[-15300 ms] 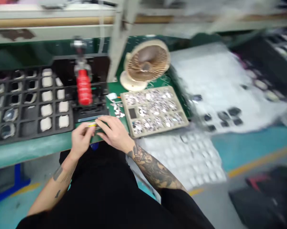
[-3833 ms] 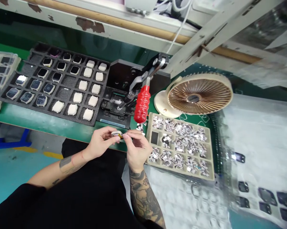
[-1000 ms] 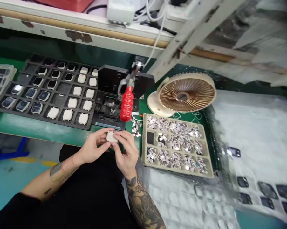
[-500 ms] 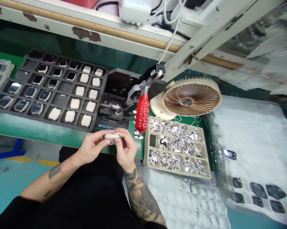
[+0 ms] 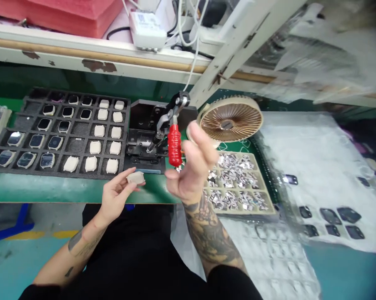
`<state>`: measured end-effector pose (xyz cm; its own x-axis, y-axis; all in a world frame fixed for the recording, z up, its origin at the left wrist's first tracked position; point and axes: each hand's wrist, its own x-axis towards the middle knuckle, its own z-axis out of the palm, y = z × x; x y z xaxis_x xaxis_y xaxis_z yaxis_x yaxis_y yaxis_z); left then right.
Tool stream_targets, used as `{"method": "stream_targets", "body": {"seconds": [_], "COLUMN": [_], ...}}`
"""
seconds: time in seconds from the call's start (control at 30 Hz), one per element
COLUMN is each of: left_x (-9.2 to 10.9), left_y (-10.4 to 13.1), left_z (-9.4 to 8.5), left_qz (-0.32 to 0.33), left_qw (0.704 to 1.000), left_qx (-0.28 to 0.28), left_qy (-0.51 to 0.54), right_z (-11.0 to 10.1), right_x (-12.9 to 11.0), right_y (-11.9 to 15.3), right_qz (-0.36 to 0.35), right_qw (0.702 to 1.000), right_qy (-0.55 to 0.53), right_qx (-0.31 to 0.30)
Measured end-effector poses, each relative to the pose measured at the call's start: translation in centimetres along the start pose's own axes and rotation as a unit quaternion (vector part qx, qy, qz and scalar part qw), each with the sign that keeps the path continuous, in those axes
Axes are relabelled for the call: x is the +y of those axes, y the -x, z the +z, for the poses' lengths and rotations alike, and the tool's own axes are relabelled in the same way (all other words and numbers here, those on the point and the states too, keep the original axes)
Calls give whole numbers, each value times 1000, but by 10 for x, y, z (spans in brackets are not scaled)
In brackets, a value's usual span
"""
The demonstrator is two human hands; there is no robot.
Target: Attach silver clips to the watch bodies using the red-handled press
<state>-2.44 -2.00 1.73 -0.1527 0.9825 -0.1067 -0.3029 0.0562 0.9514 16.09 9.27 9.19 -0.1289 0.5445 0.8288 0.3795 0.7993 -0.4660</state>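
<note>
My left hand (image 5: 113,198) pinches a cream smartwatch case (image 5: 135,178) between thumb and fingers, above the front edge of the green bench. My right hand (image 5: 194,164) is raised just right of the red grip (image 5: 174,146) of a toggle clamp; its fingers are apart and bent, with nothing seen in them. I cannot tell whether it touches the grip. The clamp belongs to a black press fixture (image 5: 142,143) behind my hands. Left of it lies a dark foam tray (image 5: 80,128) holding cream watch cases on its right side and dark-screened watches on its left.
A beige sorting tray (image 5: 265,179) with heaps of small silvery pieces lies right of my right hand, partly behind it. Behind stands a beige fan (image 5: 228,118). Clear plastic sheeting (image 5: 287,141) with dark watch parts covers the right side. A white shelf edge (image 5: 138,62) runs overhead.
My right hand has let go of the watch case and moved up and right beside the red grip. My left hand keeps the case, now tilted. The camera view has shifted.
</note>
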Motion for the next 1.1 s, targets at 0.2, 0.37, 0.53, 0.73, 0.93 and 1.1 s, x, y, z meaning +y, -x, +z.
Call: {"method": "stream_targets", "body": {"seconds": [0.2, 0.37, 0.53, 0.73, 0.93, 1.1], "left_x": [1, 7, 18, 22, 15, 4], "left_y": [5, 3, -1, -24, -36, -53], "left_z": [-7, -19, -31, -39, -35, -4], "left_qz": [-42, -69, -42, 184, 314, 254], "left_qw": [998, 997, 998, 914, 772, 711], "left_qx": [-25, -34, -21, -14, -6, -14], "left_qy": [-35, -17, -35, -362, -552, -655], "right_z": [12, 9, 15, 48, 54, 21], "right_x": [-24, -38, -9, 36, 40, 6], "right_y": [-78, -57, 52, 91, 82, 105], "right_qz": [-65, 45, 75, 107, 191, 228], "right_qw": [993, 989, 995, 935, 945, 957], "right_qy": [-87, -73, -30, 148, 86, -2], "right_qx": [41, 120, -52, -303, -250, -177]}}
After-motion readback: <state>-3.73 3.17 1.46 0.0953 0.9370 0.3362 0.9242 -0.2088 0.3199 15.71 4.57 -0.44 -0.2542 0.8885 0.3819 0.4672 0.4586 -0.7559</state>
